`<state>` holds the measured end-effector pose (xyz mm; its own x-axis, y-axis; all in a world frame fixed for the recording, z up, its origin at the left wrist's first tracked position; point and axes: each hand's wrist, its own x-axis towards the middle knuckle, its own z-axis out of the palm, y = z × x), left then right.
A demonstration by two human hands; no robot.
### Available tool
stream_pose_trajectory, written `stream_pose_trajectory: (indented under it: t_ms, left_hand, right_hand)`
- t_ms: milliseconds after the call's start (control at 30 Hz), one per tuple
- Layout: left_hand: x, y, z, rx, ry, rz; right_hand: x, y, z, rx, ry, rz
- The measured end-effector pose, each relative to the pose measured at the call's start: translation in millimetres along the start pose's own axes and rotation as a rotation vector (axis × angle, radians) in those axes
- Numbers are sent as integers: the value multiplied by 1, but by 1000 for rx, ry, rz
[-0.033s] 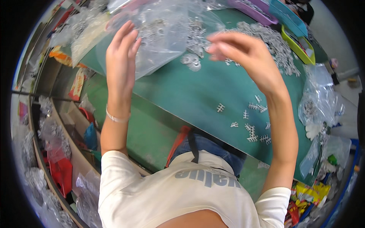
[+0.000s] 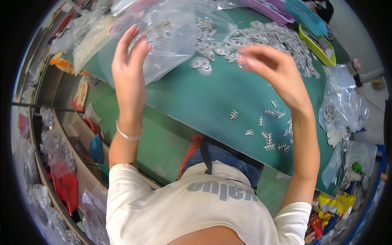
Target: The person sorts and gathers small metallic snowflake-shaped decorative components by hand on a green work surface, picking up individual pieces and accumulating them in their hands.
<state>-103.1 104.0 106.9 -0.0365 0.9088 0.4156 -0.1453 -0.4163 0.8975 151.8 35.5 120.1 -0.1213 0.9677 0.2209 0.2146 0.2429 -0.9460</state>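
Observation:
My left hand is raised over the near left side of a large clear plastic bag. Its thumb and fingers are apart, and nothing shows between them. The bag lies on a green table, with grey ridged round pieces visible through it. My right hand is above the near edge of a heap of small grey parts. Its fingers are curved, loosely apart and blurred, with nothing visible in them. Two ridged grey discs lie between the hands, beside the bag.
Several small branched grey pieces are scattered nearer me on the right. Purple, blue and lime-green baskets line the far right. Clear bags hang beyond the right edge. Shelves with bags and a red container stand left.
My right hand has shifted right and slightly nearer me. The thumb and fingers of my left hand have spread wider. The whole view has shifted slightly; the bag and heap seem to lie as before.

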Motion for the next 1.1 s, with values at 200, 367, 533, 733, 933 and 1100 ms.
stream_pose_trajectory:
  t_ms: [200,367,533,733,933,1100]
  left_hand:
    - [-94,-38,51,564,-671,195]
    - [-117,-89,102,484,-929,107]
    - [-119,-117,162,525,-1038,197]
    - [-121,-119,172,450,-1067,-40]
    - [-120,-89,170,171,-988,42]
    - [-114,-83,169,-185,-1205,-841]
  right_hand:
    - [-145,63,-60,-607,272,361]
    - [-181,87,-58,-832,386,273]
    - [-154,110,-47,-1016,339,129]
    - [-164,109,-52,-311,603,225]
    - [-175,98,-42,130,570,145]
    - [-177,99,-45,460,497,238]
